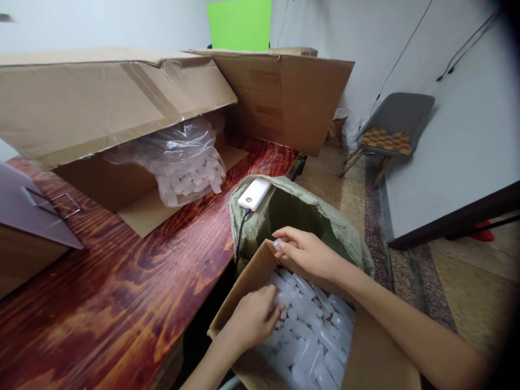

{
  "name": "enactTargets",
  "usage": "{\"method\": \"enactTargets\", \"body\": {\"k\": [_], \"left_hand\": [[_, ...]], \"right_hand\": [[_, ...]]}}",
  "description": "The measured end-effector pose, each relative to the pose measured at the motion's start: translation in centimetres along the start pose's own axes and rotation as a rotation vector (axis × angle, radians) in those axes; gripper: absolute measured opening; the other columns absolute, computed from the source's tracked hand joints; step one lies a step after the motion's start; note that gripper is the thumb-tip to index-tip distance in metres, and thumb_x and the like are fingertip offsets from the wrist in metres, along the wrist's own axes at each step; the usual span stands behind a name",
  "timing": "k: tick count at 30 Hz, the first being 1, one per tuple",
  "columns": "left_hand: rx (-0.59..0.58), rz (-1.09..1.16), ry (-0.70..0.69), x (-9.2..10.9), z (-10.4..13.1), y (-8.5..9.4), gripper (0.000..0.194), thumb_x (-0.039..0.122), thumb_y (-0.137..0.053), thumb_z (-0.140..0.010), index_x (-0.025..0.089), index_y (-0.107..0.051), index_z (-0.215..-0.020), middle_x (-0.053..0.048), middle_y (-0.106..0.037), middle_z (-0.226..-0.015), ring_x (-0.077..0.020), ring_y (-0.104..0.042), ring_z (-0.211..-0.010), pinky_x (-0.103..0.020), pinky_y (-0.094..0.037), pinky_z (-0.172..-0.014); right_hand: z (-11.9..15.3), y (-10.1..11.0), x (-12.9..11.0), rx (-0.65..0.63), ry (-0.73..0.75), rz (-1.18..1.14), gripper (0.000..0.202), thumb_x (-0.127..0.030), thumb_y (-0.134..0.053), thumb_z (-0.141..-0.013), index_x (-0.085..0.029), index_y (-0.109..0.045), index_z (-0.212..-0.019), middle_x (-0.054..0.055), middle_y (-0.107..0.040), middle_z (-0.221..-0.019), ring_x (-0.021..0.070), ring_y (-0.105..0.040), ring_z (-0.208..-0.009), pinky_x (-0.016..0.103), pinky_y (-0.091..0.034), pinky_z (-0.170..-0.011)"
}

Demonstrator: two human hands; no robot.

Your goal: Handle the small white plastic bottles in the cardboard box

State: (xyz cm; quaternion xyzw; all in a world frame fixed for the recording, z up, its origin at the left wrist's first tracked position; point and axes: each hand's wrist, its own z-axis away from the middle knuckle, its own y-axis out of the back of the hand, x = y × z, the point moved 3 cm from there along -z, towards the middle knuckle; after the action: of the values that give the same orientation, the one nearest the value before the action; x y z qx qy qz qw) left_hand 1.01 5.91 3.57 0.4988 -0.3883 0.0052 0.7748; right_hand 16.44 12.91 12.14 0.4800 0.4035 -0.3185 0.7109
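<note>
An open cardboard box (379,346) full of whitish, translucent plastic pieces (311,336) stands in front of me. My left hand (255,317) is inside it at the left, fingers curled down against the pieces; whatever they grip is hidden. Over the box's far corner, my right hand (306,252) pinches a small translucent plastic piece (278,245) between thumb and fingers. Just beyond that hand gapes an open greenish woven sack (337,219). A white power bank (254,194) with a black cable rests on the sack's rim.
On the reddish wooden table (162,287) a large cardboard box (101,108) lies open, with a clear plastic bag (182,157) of similar pieces spilling from it. A lilac panel with a metal handle (52,203) is at left. A grey chair (398,122) stands at the far right.
</note>
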Motion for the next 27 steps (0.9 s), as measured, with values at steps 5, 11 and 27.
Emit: {"method": "enactTargets", "body": {"k": [5,11,27], "left_hand": [[0.420,0.307,0.039,-0.6,0.3,2.5,0.031,0.038,-0.030,-0.099,0.020,-0.047,-0.117,-0.006,-0.063,-0.104,-0.0178,-0.060,-0.092,-0.029,-0.045,-0.080],[0.611,0.503,0.063,-1.8,0.9,3.0,0.032,0.042,-0.037,-0.095,0.018,-0.057,-0.100,-0.002,-0.060,-0.080,-0.0167,-0.056,-0.071,-0.027,-0.040,-0.067],[0.645,0.769,0.168,-2.8,0.2,3.1,0.042,0.047,-0.039,-0.093,0.018,-0.044,-0.062,0.004,-0.037,-0.059,-0.0111,-0.035,-0.056,-0.024,-0.028,-0.052]], "right_hand": [[0.1,0.3,-0.7,-0.070,0.129,0.127,0.020,-0.026,-0.055,-0.088,-0.018,-0.068,-0.100,0.005,-0.070,-0.100,0.0197,-0.064,-0.090,0.031,-0.048,-0.078],[0.1,-0.8,-1.0,-0.150,0.263,0.149,0.020,-0.021,-0.054,-0.089,-0.019,-0.068,-0.104,0.002,-0.071,-0.100,0.0154,-0.064,-0.088,0.025,-0.047,-0.076],[0.3,-2.6,-0.9,-0.165,0.374,0.363,0.027,-0.034,-0.050,-0.095,-0.017,-0.067,-0.083,0.002,-0.068,-0.075,0.0120,-0.061,-0.067,0.022,-0.042,-0.062]]}}
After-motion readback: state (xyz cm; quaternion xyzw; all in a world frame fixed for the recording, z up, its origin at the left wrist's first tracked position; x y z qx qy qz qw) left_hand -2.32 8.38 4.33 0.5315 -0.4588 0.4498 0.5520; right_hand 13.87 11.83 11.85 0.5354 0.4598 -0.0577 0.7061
